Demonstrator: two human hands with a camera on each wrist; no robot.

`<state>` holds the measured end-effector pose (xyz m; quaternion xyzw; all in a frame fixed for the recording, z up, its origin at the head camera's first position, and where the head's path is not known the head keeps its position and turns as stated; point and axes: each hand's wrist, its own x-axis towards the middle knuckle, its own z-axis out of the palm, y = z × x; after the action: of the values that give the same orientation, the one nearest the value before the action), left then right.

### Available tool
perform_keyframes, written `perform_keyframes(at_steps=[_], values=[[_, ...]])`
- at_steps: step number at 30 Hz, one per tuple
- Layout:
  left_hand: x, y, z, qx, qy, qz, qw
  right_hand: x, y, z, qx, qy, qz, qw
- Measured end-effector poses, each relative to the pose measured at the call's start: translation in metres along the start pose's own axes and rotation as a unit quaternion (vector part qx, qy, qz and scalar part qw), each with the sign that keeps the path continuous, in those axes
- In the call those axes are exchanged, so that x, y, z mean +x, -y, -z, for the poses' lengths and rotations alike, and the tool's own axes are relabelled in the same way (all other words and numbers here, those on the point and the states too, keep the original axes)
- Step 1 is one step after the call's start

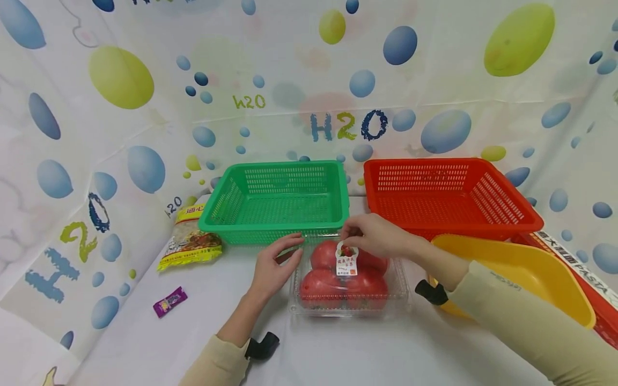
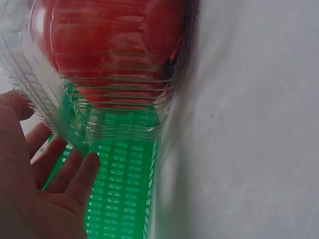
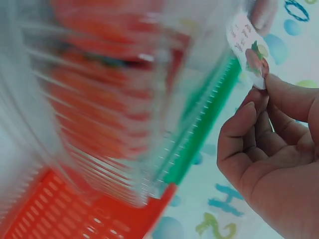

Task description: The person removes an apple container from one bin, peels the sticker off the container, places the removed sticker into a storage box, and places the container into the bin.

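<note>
A clear plastic clamshell box (image 1: 398, 287) of tomatoes (image 1: 322, 287) sits on the white table in the head view. On its lid is a white sticker label (image 1: 346, 265) with a fruit picture. My right hand (image 1: 374, 234) pinches the label's upper end between thumb and forefinger; in the right wrist view the label (image 3: 247, 47) stands up off the plastic. My left hand (image 1: 274, 268) is at the box's left side, thumb and fingers apart. In the left wrist view its fingertips (image 2: 92, 160) are right at the box's rim, with the fingers loosely extended.
Behind the box stand a green basket (image 1: 277, 234) and a red basket (image 1: 434, 228). A yellow tub (image 1: 526, 268) is at the right, beside a red pasta packet (image 1: 579, 257). At the left lie a yellow food bag (image 1: 190, 246) and a small purple packet (image 1: 170, 302).
</note>
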<state>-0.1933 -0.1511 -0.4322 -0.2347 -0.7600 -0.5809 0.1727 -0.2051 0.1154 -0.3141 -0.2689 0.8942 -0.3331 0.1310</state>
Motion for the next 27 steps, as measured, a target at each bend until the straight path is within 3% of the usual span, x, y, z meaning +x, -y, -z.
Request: perform_keyframes(at_steps=[6,12,27], values=[[0.001,-0.002,-0.001,0.006,-0.005,0.002,1.0000,-0.007,0.009,0.018,0.024,-0.012,0.008,0.9996],[0.001,-0.001,-0.001,0.001,-0.003,0.010,0.9999,-0.021,-0.002,0.035,0.028,-0.017,0.027,0.9991],[0.001,-0.003,-0.002,0.006,-0.008,0.015,0.9998,-0.086,-0.053,0.072,0.025,-0.048,-0.053,0.9971]])
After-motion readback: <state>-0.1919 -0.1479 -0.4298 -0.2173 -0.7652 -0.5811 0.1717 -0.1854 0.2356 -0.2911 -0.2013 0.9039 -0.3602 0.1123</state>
